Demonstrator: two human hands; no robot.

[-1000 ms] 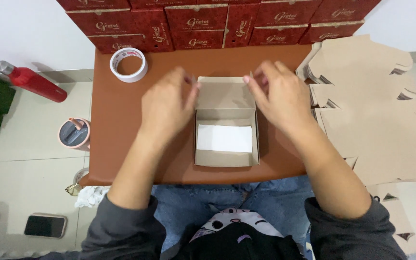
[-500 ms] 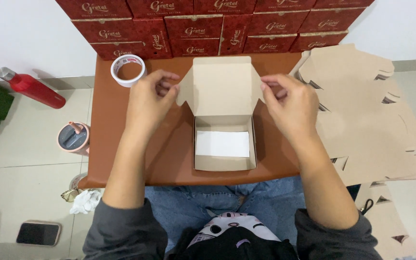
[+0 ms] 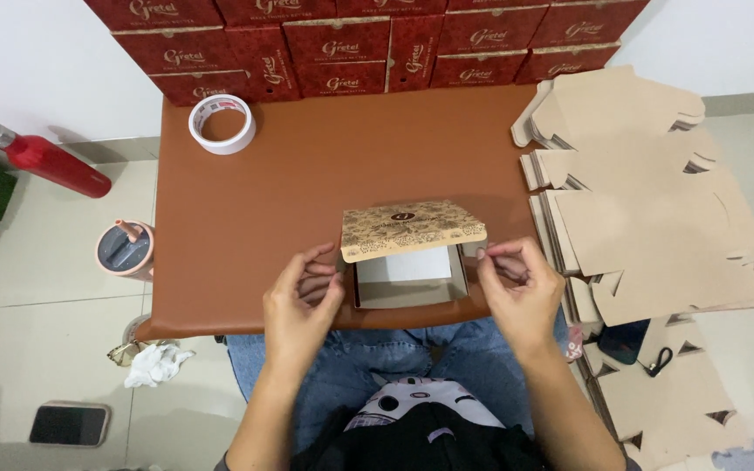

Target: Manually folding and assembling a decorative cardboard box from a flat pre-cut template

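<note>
A small kraft cardboard box [image 3: 410, 277] sits at the near edge of a brown table [image 3: 307, 174]. Its printed lid [image 3: 412, 228] is tipped down toward me, half over the box, and a white sheet shows inside. My left hand [image 3: 303, 301] is at the box's left side, fingers curled against the lid's left corner. My right hand [image 3: 517, 288] pinches the lid's right corner flap between thumb and fingers.
A roll of white tape [image 3: 222, 124] lies at the table's far left. Dark red boxes [image 3: 368, 39] are stacked along the back. Flat cardboard blanks [image 3: 647, 192] pile up on the right. A red bottle [image 3: 45, 159], a pink tumbler [image 3: 126, 249] and a phone [image 3: 70, 424] are on the floor at left.
The box has come toward me to the table's near edge. Its lid, upright and open before, has swung down over the box. Both hands followed to the lid's front corners.
</note>
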